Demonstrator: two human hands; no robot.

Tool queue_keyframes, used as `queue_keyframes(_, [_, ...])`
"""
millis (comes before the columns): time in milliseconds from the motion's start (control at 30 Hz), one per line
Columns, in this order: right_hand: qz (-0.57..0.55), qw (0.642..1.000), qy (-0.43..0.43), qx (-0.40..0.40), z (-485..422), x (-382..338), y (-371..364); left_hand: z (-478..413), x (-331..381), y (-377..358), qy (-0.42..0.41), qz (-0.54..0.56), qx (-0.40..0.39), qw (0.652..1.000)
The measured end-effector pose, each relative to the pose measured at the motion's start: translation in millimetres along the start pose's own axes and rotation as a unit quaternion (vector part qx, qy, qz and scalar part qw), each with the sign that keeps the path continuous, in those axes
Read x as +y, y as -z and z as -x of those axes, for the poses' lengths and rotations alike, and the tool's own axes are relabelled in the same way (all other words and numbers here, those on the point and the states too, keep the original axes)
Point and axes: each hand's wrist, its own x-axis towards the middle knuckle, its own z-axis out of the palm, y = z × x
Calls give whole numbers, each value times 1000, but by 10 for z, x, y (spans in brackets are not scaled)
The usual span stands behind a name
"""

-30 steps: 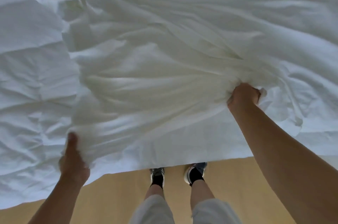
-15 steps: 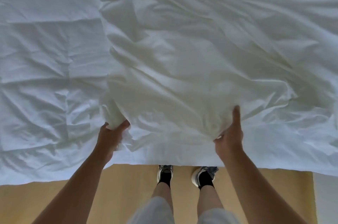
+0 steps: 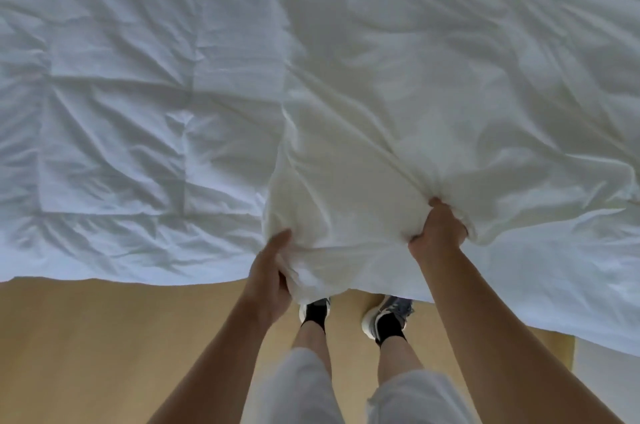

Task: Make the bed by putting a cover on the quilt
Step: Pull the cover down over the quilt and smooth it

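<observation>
A white stitched quilt [image 3: 131,118] lies spread over the bed, filling the left and middle of the view. A smoother cream-white cover [image 3: 398,118] lies bunched over its right half, with a hanging fold at the near edge. My left hand [image 3: 270,274] grips the lower left of that fold, thumb on top. My right hand [image 3: 438,233] grips a gathered bunch of the cover at the fold's right side. Both hands hold the cloth just above the bed's near edge.
Tan wooden floor [image 3: 104,347] runs along the near side of the bed. My two feet in dark socks and sneakers [image 3: 386,318] stand right against the bed edge, under the hanging cloth. A pale strip [image 3: 606,385] shows at the lower right corner.
Both hands have come closer together and nearer to me, drawing the cover's fold toward the near edge. The view has shifted so more of the stitched quilt shows on the left.
</observation>
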Motion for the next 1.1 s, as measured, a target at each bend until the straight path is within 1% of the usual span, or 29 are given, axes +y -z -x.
queue_keyframes(67, [11,1000,5,21,-6,6,77,-83,254,124,-44,75,-7,996])
queue_keyframes(133, [17,999,7,39,-18,17,111,-145,577,262,-88,101,3,991])
queue_keyframes(200, [-1,999,5,32,-33,19,104,-216,845,395,-111,140,-1,984])
queue_keyframes(233, [-12,1000,6,27,-35,31,102,-252,950,454,-122,132,-1,984])
queue_keyframes(267, [-10,1000,10,21,-42,57,105,-304,1008,512,-124,81,0,989])
queue_keyframes(300, [5,1000,10,18,-41,83,114,-332,1010,535,-127,-6,-1,992])
queue_keyframes(367, [24,1000,9,5,-28,161,137,-350,909,485,-105,-187,-19,977])
queue_keyframes(400, [22,1000,10,-4,-26,193,150,-364,836,460,-91,-245,-43,964])
queue_keyframes(433, [20,1000,11,-11,-23,218,165,-377,783,439,-71,-282,-74,954])
queue_keyframes(533, [17,1000,19,-12,-39,249,192,-381,701,343,-17,-317,-189,929])
queue_keyframes(567, [18,1000,20,-7,-49,245,188,-386,666,271,-21,-339,-213,916])
queue_keyframes(600, [20,1000,21,0,-61,240,178,-368,620,157,-43,-367,-223,902])
queue_keyframes(633, [22,999,22,6,-74,234,165,-328,577,19,-81,-399,-212,889])
queue_keyframes(733, [24,999,32,26,-95,243,133,-202,461,-278,-231,-450,-128,853])
queue_keyframes(767, [22,999,36,31,-100,249,127,-168,426,-309,-268,-442,-107,850])
queue_keyframes(800, [17,999,39,32,-99,253,121,-136,393,-311,-299,-414,-90,855])
queue_keyframes(833, [11,998,43,35,-97,252,116,-121,356,-284,-322,-371,-68,868])
queue_keyframes(867, [2,998,47,39,-91,249,111,-121,307,-246,-330,-309,-47,891])
queue_keyframes(900, [-7,998,51,44,-82,241,108,-137,242,-172,-319,-242,-25,916])
queue_keyframes(933, [-14,997,55,48,-65,233,99,-140,167,-89,-289,-180,-1,940])
queue_keyframes(967, [-18,997,57,49,-44,225,88,-138,85,11,-253,-138,33,957])
queue_keyframes(1000, [-21,997,58,48,-21,220,76,-131,-2,137,-221,-123,69,965])
queue_keyframes(1033, [-25,997,59,45,-6,216,65,-125,-85,289,-199,-133,98,966])
queue_keyframes(1100, [-28,997,58,40,7,210,45,-98,-212,594,-165,-171,118,964])
